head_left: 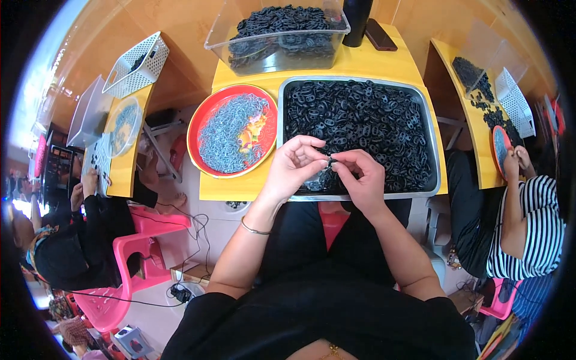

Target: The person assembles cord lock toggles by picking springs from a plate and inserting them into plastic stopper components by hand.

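Over the near edge of a metal tray (pixel 437 165), my left hand (pixel 298 166) and my right hand (pixel 363 180) meet fingertip to fingertip. Both pinch a small black piece (pixel 330 160) between thumb and forefinger; its exact shape is mostly covered by the fingers. Beneath and beyond the hands, the tray is filled with loose black oval plastic pieces (pixel 366 120) with holes in them. Left of my left hand sits a round red plate (pixel 195 135), heaped with thin silvery metal pins or screws (pixel 223 137); a printed pattern shows at its right side.
On the yellow table (pixel 240 191), a clear plastic bin (pixel 282 62) of black pieces stands at the back. Beside it are a dark cylinder (pixel 357 24) and a phone (pixel 381 35). People work at side tables; a pink chair (pixel 123 264) stands at left, near cables.
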